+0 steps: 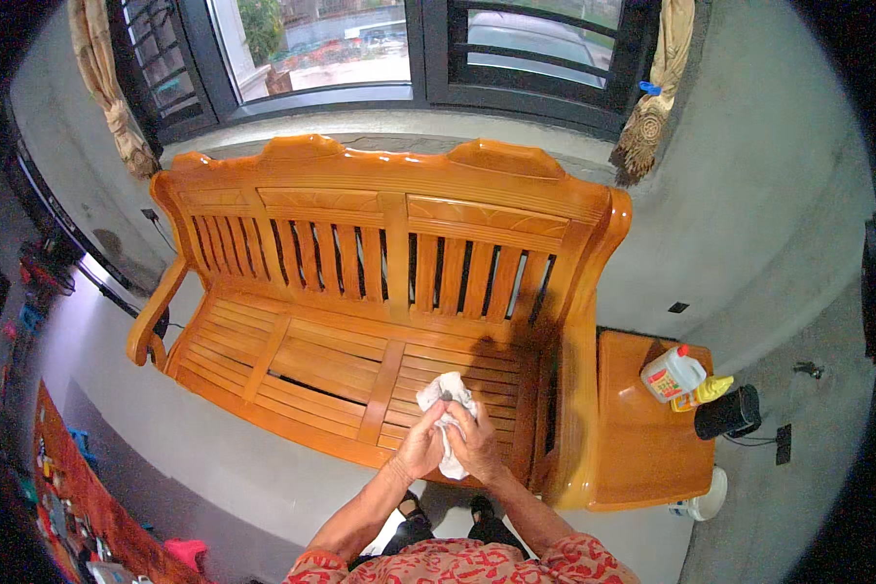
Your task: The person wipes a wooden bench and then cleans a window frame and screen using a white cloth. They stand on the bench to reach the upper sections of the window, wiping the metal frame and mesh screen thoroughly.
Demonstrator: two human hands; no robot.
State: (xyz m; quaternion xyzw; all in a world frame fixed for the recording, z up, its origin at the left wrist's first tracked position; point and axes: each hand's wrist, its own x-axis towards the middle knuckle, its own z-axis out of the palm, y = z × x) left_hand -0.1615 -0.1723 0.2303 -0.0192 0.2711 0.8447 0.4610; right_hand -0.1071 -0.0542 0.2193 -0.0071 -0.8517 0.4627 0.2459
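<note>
Both of my hands are together in front of me, above the right part of the wooden bench (326, 355). Between them is a crumpled white cloth (451, 383); one end sticks up past the fingers and another hangs below. My left hand (419, 449) is closed on the cloth from the left, thumb along it. From the right, my right hand (474, 445) grips the same cloth with bent fingers. A small dark patch shows on the cloth near the fingertips; I cannot tell what it is.
Right of the bench, a wooden side table (642, 457) holds a white jug (674, 374) with a red cap, a yellow package (703, 392) and a black container (727, 414). A white bucket (711, 494) stands beside it. A red-brown table (63, 487) with small items is at left.
</note>
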